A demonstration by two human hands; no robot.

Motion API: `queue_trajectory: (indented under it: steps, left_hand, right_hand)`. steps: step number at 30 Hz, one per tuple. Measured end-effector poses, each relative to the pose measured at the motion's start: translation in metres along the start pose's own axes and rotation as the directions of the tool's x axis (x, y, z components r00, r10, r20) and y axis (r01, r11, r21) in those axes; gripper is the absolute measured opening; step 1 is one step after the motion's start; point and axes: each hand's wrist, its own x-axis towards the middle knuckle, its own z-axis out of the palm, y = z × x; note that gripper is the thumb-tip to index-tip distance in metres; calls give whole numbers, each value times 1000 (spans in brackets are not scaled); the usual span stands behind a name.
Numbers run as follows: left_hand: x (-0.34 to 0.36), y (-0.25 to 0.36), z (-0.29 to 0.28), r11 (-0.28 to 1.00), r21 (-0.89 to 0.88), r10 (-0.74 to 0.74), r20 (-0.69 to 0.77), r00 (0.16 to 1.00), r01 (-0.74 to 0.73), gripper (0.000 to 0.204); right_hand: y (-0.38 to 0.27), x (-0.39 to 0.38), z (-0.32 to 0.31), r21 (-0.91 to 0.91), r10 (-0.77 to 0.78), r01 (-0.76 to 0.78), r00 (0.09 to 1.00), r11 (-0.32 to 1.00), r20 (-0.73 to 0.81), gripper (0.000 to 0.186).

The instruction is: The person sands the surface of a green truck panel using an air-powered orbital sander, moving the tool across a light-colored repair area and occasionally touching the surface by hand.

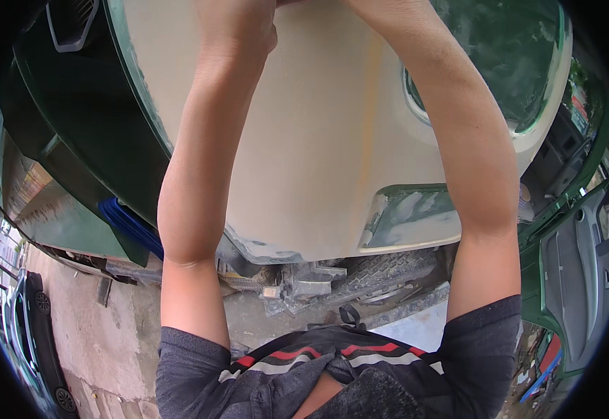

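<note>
Both forearms stretch up over a beige vehicle body panel with a faint yellow streak and patchy green-and-white edges. My left hand shows only its wrist and thumb side at the top edge, against the panel. My right hand is also cut off by the top edge, a little to the right. The fingers of both are out of sight, so what they touch or hold is hidden. A green patchy opening lies beside my right forearm, and a smaller green recess sits lower on the panel.
Dark green bodywork with a blue cloth is on the left. An open green door stands at the right. Below the panel are grimy vehicle parts above concrete ground. A parked car is at far left.
</note>
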Motion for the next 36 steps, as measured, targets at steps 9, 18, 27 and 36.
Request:
queue_trajectory:
  steps: [9,18,27,36]
  left_hand:
    - [-44,-7,-6,1000,-15,11,-104,995,-12,37]
    - [-97,-28,-25,998,-56,-15,-158,987,6,26]
    - [-148,-30,-42,993,-92,-95,-175,980,80,44]
    - [-218,-32,-68,935,-12,-354,-121,927,355,55]
  right_hand:
    - [-4,-48,12,58,-92,97,993,994,-77,26]
    - [-18,-93,10,89,-106,108,994,990,-23,38]
    - [-30,-143,19,148,-115,109,993,983,35,46]
    - [-51,-216,17,150,9,-25,994,988,105,43]
